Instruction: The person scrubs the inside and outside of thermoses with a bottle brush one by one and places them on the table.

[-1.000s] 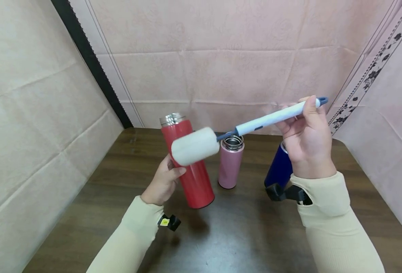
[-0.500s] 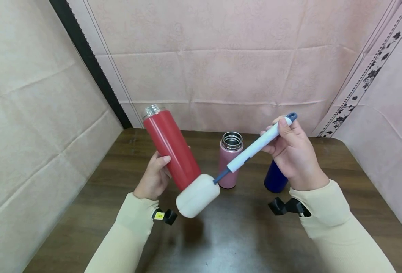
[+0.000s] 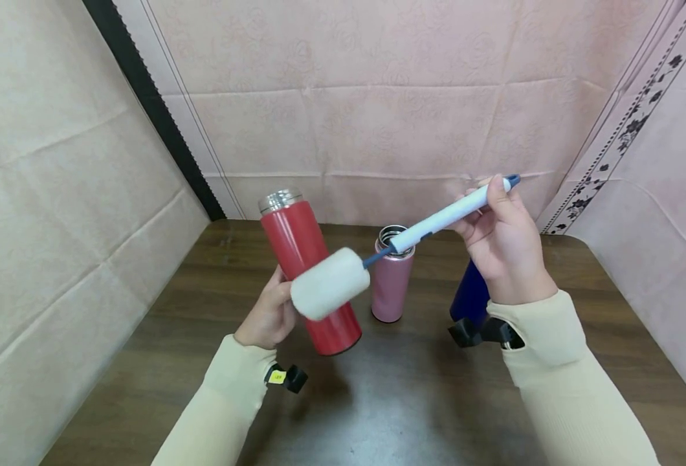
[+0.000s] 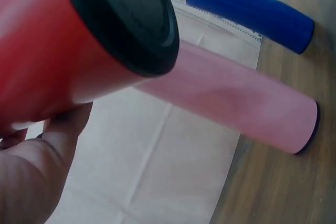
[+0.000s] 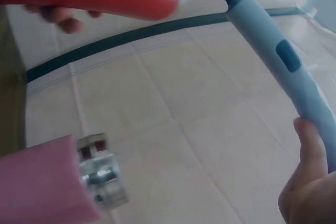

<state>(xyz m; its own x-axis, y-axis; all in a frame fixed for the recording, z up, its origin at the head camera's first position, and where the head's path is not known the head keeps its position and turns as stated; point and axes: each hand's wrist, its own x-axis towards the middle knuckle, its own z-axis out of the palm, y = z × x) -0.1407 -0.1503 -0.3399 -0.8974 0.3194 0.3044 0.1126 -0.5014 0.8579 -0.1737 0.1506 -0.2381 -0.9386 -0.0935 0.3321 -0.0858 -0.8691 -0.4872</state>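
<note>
My left hand [image 3: 268, 313] grips a red bottle [image 3: 292, 234] around its body. The bottle is lidless and leans to the left, its steel mouth up; its black base [image 4: 134, 22] shows in the left wrist view. In my right hand [image 3: 507, 249] is a long-handled sponge brush, pinched near the end of its light-blue handle [image 3: 444, 219]. The brush's white sponge head [image 3: 328, 285] hangs in front of the red bottle's body and hides part of it. Whether sponge and bottle touch, I cannot tell.
Behind the brush, an open pink bottle [image 3: 391, 291] stands upright on the brown wooden table [image 3: 413, 401]. A blue bottle [image 3: 468, 296] stands further right, partly hidden by my right hand and wrist. Pale patterned cloth [image 3: 389, 129] hangs behind and at both sides.
The brush first swung down past the red bottle's lower end, then came back up across its body. The red bottle tilted further left, then returned to a steeper lean.
</note>
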